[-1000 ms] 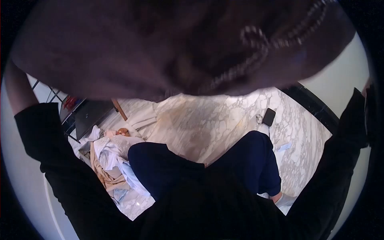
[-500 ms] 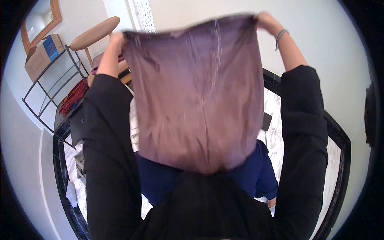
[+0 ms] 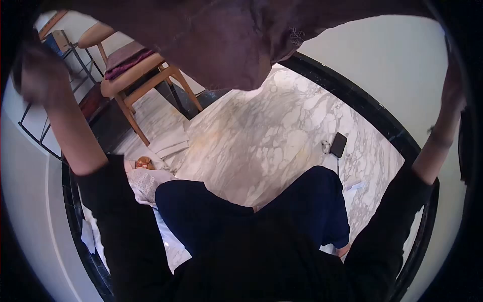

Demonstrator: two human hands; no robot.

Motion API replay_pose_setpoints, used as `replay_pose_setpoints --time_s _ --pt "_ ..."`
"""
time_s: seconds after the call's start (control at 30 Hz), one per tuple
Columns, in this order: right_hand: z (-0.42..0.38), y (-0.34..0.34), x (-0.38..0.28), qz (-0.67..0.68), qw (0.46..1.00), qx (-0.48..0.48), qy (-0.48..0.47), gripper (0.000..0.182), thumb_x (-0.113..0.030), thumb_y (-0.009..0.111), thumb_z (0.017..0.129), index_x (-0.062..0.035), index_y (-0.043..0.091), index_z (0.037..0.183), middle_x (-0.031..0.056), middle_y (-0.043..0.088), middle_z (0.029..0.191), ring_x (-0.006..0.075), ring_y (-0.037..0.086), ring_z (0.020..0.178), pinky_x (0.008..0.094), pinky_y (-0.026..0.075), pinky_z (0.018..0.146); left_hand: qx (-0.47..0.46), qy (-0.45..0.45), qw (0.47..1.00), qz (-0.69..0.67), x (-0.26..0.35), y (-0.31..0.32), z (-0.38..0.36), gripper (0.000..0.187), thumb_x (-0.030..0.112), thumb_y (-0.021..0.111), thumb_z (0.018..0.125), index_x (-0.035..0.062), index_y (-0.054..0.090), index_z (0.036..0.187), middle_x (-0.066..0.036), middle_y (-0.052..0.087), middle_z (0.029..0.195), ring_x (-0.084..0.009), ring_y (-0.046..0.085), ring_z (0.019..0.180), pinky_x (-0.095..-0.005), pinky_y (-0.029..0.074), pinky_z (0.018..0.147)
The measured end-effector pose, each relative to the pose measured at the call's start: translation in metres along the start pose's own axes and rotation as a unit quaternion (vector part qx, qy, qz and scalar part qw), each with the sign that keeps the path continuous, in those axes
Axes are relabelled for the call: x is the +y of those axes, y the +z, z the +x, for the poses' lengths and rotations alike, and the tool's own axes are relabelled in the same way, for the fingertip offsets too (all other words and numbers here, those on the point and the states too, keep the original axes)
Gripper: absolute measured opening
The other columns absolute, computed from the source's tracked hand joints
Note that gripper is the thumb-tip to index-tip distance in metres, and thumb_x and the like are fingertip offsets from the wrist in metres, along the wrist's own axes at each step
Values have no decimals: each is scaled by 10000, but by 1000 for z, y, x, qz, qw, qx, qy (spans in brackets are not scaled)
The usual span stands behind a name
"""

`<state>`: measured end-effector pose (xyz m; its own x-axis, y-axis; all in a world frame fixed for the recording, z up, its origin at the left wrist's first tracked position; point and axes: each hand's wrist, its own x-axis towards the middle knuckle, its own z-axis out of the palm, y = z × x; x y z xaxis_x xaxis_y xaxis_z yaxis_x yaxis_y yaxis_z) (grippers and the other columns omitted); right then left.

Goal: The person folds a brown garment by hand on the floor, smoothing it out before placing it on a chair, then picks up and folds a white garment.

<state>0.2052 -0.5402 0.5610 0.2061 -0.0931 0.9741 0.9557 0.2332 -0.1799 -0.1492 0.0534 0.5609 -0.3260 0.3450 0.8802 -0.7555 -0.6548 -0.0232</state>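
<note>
A dark purple-brown cloth [image 3: 226,35] is held up high, spread across the top of the view, well above the marble floor [image 3: 261,136]. Its lower edge sags to a point above the floor's middle; a small stitched motif is seen near that edge.

The left hand [image 3: 43,75] is raised at the left edge, blurred; its grip cannot be told, nor whether the cloth is touched there. The right hand [image 3: 453,85] is raised at the far right edge, largely cut off by the lens rim; its grip cannot be told either. Black sleeves are pushed back on both forearms.

The person is seated on the floor, knees in dark blue trousers [image 3: 201,211].

Left of the knees, a pile of pale clothes [image 3: 146,181] is seen. Beyond the pile, a wooden chair [image 3: 136,75] is noted, with purple fabric on its seat. Right of the knees, a dark phone [image 3: 338,145] lies on the floor.
</note>
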Motion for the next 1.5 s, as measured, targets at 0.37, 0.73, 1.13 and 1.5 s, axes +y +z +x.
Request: replay_pose_setpoints --time_s 0.37,0.73,1.13,1.5 --pt "-340 -14 63 -200 877 -265 347 172 21 644 808 -49 599 959 97 633 1191 213 597 1124 320 533 813 -169 -460 830 266 57 -100 -318 134 91 529 951 27 605 1041 -116 629 1229 -172 559 1108 -295 346 1039" --pt "-576 -42 196 -283 721 -377 508 229 -107 800 712 -8 677 878 113 695 814 214 659 757 337 508 734 -487 -627 471 384 -14 -238 -515 252 181 671 852 51 688 1067 -142 708 987 -249 654 950 -350 481 857" --pt "-572 -35 198 -217 768 -287 529 169 -38 735 758 -10 668 911 103 710 941 196 667 877 316 512 786 -444 -659 509 330 -24 -227 -504 211 126 666 877 16 680 1057 -103 707 1032 -193 637 987 -310 460 892" --pt "-405 4 86 -2 840 -22 542 82 -14 517 934 -28 561 1001 121 689 1067 107 648 767 196 448 549 -112 -569 756 302 39 -164 -382 165 61 591 914 -21 628 1052 -30 605 895 -115 557 877 -261 441 833"
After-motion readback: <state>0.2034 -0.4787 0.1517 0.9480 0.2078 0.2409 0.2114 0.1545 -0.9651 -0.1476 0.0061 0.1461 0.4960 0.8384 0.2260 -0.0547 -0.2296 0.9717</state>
